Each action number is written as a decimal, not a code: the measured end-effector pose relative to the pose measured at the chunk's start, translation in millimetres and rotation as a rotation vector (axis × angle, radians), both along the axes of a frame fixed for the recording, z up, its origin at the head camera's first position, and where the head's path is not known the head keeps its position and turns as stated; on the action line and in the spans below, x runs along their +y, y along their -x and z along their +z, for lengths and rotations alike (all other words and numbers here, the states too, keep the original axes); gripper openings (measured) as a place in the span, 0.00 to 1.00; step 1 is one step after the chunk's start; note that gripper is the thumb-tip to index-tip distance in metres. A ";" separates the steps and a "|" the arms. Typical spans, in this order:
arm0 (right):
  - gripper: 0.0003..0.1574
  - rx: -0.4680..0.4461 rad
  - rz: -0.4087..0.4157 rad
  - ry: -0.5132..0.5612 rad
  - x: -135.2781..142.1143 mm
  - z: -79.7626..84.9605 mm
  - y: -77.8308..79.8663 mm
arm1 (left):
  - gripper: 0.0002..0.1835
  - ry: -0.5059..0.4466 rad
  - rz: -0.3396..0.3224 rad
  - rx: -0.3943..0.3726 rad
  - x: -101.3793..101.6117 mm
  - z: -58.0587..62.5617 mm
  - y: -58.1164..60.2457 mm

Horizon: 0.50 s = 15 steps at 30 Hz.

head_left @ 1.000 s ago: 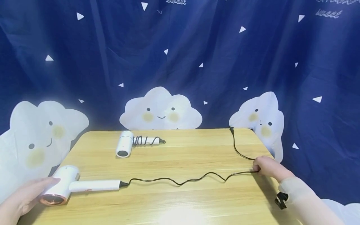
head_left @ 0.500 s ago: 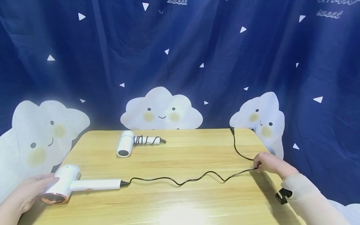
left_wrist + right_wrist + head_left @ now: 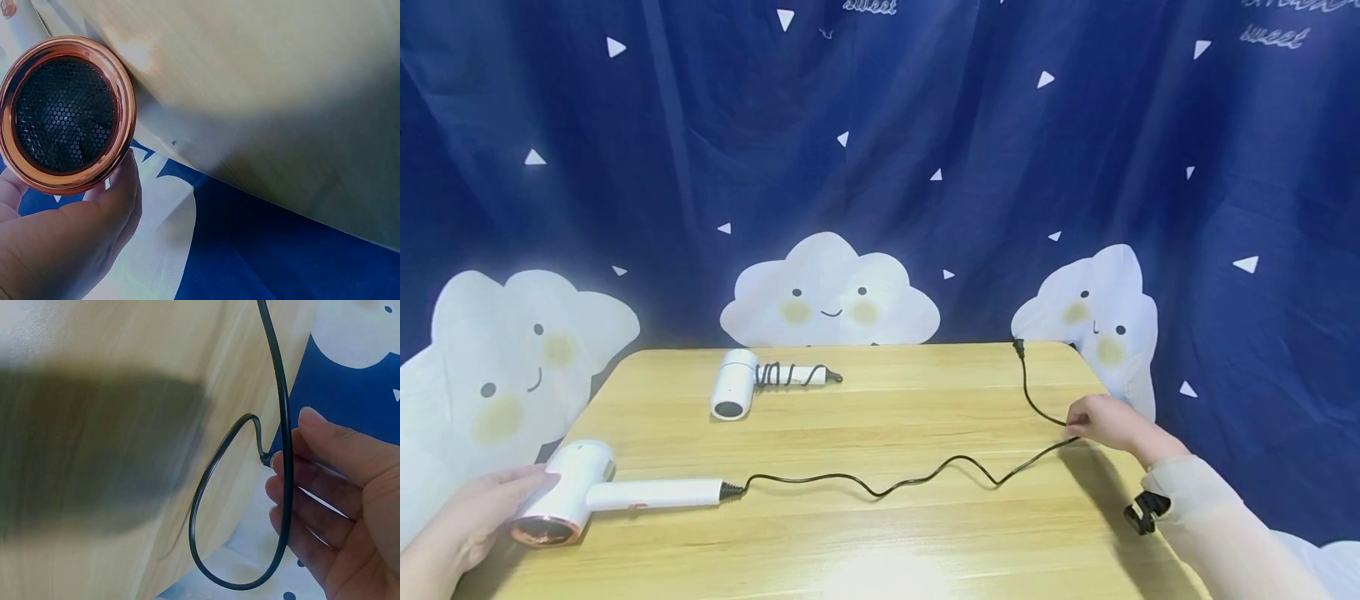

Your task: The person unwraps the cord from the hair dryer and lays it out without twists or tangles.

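A white hair dryer (image 3: 651, 494) with a copper-rimmed nozzle lies at the table's near left. My left hand (image 3: 497, 508) grips its head from the left side; in the left wrist view the hand (image 3: 75, 244) sits behind the copper ring (image 3: 128, 119). From the dryer's handle a black cord (image 3: 917, 481) runs wavily to the right. At the table's right edge my right hand (image 3: 1108, 423) holds that cord. In the right wrist view the cord (image 3: 284, 425) crosses the fingers and bends into a loop. Its plug (image 3: 1018, 347) lies at the far right edge.
A second, smaller white hair dryer (image 3: 733, 385) lies at the back left, its cord (image 3: 772, 373) wound round the handle. The wooden table (image 3: 880, 417) ends before a blue curtain (image 3: 880, 100) with cloud prints.
My right hand has moved slightly away from me and to the left, drawing the right end of the cord along. The left hand and both dryers have stayed put.
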State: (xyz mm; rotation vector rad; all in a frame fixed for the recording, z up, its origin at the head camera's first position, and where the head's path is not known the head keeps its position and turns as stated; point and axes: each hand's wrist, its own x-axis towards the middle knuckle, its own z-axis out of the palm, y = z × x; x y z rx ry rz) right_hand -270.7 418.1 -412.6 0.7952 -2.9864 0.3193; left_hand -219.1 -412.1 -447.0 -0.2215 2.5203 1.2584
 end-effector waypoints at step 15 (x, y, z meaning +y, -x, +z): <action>0.14 -0.035 -0.106 -0.104 2.1 14.9 10.3 | 0.41 -0.021 -0.013 -0.025 2.1 -0.4 -2.1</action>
